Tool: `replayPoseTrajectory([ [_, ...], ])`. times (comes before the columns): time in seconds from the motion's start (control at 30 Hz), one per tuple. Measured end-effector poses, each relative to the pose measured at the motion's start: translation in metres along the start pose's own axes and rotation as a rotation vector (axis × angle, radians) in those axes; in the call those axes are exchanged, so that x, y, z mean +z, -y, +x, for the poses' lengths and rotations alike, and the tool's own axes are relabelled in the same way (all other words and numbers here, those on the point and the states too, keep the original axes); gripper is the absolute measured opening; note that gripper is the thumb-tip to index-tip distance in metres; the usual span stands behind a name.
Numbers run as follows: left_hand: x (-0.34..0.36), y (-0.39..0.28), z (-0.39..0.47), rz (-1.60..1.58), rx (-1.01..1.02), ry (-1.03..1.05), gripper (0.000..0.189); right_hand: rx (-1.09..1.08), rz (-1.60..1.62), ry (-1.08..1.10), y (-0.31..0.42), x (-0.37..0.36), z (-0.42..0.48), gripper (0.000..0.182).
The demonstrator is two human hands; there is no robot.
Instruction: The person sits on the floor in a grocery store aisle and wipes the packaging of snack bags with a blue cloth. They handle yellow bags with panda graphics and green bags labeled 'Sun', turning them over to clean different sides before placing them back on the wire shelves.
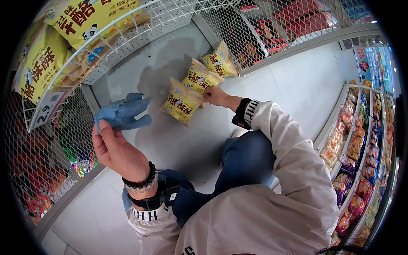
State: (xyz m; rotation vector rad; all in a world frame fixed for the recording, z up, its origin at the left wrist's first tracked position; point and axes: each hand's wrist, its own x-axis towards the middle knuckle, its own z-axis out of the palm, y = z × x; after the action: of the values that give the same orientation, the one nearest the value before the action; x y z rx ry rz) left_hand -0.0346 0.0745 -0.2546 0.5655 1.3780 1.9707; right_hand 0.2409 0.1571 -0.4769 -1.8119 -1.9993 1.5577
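My left hand (111, 145) is raised at the left and pinches a blue, fuzzy cloth (122, 111), which has finger-like ends hanging to the right. Three yellow, panda-printed snack bags lie in a slanting row on the grey floor. My right hand (216, 96) has its fingertips closed at the right edge of the nearest snack bag (180, 103). Its knuckles are beside the middle snack bag (200, 76). The farthest snack bag (220, 60) lies against the mesh panel, apart from both hands.
A white wire basket (111, 24) at the upper left holds larger yellow snack bags (79, 19) and carries a price card (47, 108). Metal mesh panels (57, 153) stand left and at the back, with packaged goods behind. Shelves of packets (353, 149) line the right. My bent knees (248, 159) are close below.
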Motion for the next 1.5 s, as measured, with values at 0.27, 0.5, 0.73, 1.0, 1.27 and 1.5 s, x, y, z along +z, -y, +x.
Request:
replayPoseTrajectory([
  [0.27, 0.0, -0.003, -0.002, 0.011, -0.031, -0.057, 0.017, -0.514, -0.471, -0.223, 0.058, -0.01, -0.033, 0.01],
  [0.5, -0.005, -0.002, 0.001, -0.049, -0.039, 0.006, 0.017, -0.7, -0.207, -0.353, 0.174, -0.121, -0.155, 0.009],
  [0.73, 0.008, -0.008, 0.001, -0.03, -0.075, 0.032, 0.018, -0.818, 0.289, -0.954, 0.218, -0.23, -0.207, 0.015],
  [1.0, 0.012, -0.015, 0.0, 0.006, -0.051, 0.056, 0.021, -0.974, 0.336, -1.112, 0.271, -0.302, -0.15, 0.02],
  [1.27, 0.006, -0.015, 0.001, -0.02, -0.088, 0.094, 0.019, -0.988, -0.056, -1.192, 0.281, -0.347, -0.086, 0.02],
  [1.5, 0.007, -0.013, 0.005, -0.023, -0.106, 0.135, 0.02, -0.888, -0.013, -0.948, 0.294, -0.343, -0.022, 0.022],
])
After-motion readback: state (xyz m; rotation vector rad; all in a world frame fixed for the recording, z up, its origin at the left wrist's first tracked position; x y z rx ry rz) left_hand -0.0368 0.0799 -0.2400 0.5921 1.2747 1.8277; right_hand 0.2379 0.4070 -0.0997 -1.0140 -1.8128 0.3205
